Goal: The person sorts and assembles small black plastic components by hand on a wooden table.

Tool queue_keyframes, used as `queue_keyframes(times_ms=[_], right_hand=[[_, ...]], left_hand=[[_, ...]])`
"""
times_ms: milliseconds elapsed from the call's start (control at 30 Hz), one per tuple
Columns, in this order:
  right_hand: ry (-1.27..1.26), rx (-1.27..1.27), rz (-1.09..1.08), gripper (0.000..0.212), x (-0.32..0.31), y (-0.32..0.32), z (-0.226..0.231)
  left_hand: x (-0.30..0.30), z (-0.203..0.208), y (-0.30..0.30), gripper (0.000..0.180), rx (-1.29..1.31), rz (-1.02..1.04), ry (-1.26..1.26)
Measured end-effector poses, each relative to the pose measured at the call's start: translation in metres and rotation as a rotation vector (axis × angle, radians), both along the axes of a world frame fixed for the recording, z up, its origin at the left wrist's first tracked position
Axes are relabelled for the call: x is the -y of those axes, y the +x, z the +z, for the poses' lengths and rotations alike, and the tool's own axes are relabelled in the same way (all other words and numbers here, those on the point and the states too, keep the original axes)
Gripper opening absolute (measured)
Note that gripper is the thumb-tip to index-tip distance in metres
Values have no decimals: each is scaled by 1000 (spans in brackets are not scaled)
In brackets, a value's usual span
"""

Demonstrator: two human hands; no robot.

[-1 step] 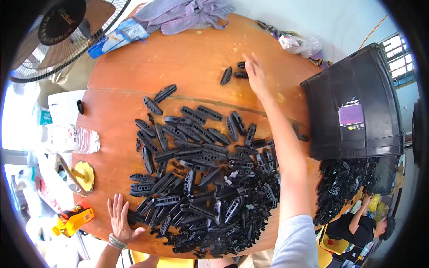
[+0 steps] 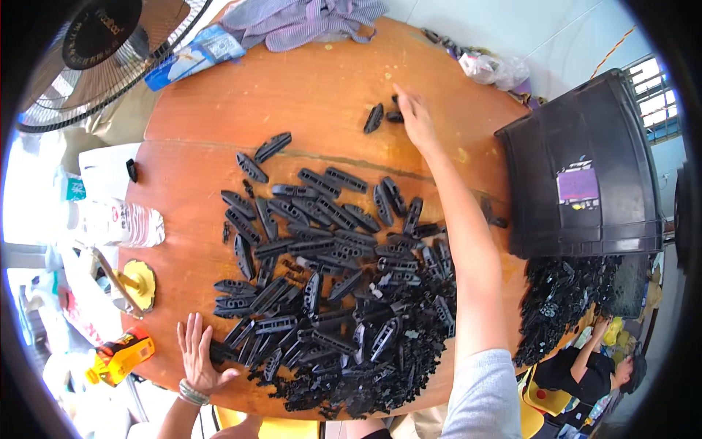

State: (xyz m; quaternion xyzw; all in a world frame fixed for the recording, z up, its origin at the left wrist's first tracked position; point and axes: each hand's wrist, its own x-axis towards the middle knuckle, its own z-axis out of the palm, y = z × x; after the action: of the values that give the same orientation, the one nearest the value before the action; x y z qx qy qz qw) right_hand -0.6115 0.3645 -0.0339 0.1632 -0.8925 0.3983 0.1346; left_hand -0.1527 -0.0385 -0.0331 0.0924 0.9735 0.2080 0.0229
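My right hand point(image 2: 417, 126) reaches over the far part of the table, its fingers stretched forward. Beside and partly beneath those fingers are two small black plastic pieces point(image 2: 395, 117), and I cannot make out whether the hand grips either. Just to their left lies a long black boat-shaped plastic piece point(image 2: 374, 118). My left hand point(image 2: 199, 358) rests flat near the table's front left, fingers apart and a bracelet round the wrist. Close to its thumb begins a broad heap of black slotted plastic pieces point(image 2: 314, 293), with smaller black bits point(image 2: 336, 391) along the near side.
A large black bin point(image 2: 581, 183) stands on the right, beside another black heap point(image 2: 563, 307). Along the left are a plastic bottle point(image 2: 135, 223), a yellow stand point(image 2: 139, 285) and an orange bottle point(image 2: 124, 356). Cloth point(image 2: 292, 22) and a fan point(image 2: 102, 44) are at the back. Someone point(image 2: 581, 377) works at lower right.
The view has shifted slightly. My right fingers have drawn closer together and cover more of the small black pieces. The left hand stays in place.
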Motion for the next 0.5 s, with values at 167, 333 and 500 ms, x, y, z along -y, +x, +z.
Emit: queue_keyframes(times_ms=[167,333,500], right_hand=[[171,-78,397,47,95,69,-15],[138,184,678,45,120,138,0],[105,296,795,43,132,205,22]], left_hand=[[5,8,8,93,-3,33,13],[-1,1,0,93,-54,-4,83],[5,1,7,94,-77,14,109]])
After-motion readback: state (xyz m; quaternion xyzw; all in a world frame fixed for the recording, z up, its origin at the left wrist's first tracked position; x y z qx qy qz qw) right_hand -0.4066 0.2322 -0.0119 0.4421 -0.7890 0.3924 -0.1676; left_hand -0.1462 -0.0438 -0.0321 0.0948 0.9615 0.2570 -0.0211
